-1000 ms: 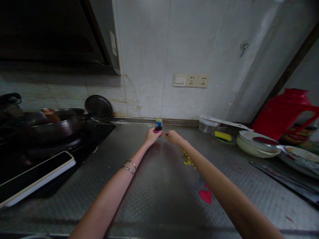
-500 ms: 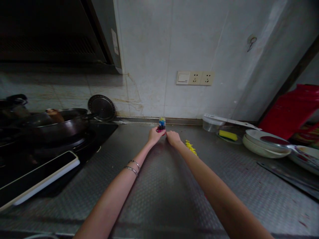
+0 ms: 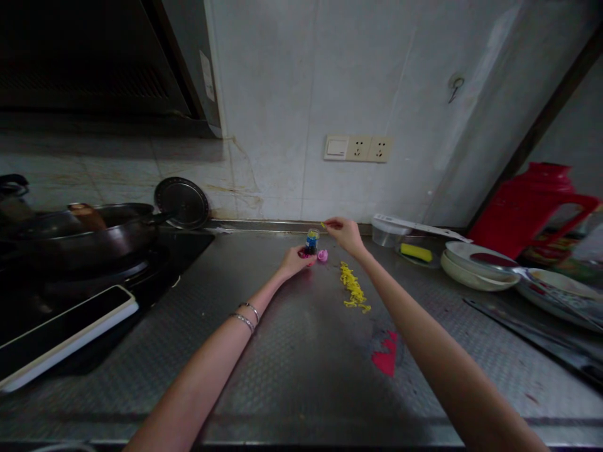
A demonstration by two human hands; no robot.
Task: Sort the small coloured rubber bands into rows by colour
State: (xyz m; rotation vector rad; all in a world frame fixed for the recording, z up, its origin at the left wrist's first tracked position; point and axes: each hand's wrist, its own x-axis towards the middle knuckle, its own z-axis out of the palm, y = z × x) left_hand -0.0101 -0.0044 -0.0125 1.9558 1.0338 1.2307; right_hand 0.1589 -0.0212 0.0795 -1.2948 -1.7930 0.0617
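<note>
My left hand (image 3: pixel 295 260) is closed round the lower part of a small clear jar (image 3: pixel 311 241), which stands upright on the metal counter. Layers of pink, black, blue and yellow show through its wall. Just right of the jar, a small pink-purple rounded object (image 3: pixel 323 255) rests on the counter. Raised to the upper right of the jar, my right hand (image 3: pixel 346 233) pinches a small yellow piece (image 3: pixel 323 225) between its fingertips. A row of similar thin, curled yellow pieces (image 3: pixel 352 287) lies below that hand. Nearer to me is a jagged flat red piece (image 3: pixel 386 356).
On the left, a phone-like slab (image 3: pixel 66 336) and a pan (image 3: pixel 85 235) lie over the black stove. At right are a clear measuring cup (image 3: pixel 389 233), a yellow sponge (image 3: pixel 416 253), stacked bowls (image 3: pixel 475 273), a knife-like blade (image 3: pixel 527 336) and a red thermos (image 3: pixel 527 210).
My right hand has lifted from beside the jar, up and to the right, and now shows a yellow piece in its fingertips. The pink-purple object and red piece have come into view.
</note>
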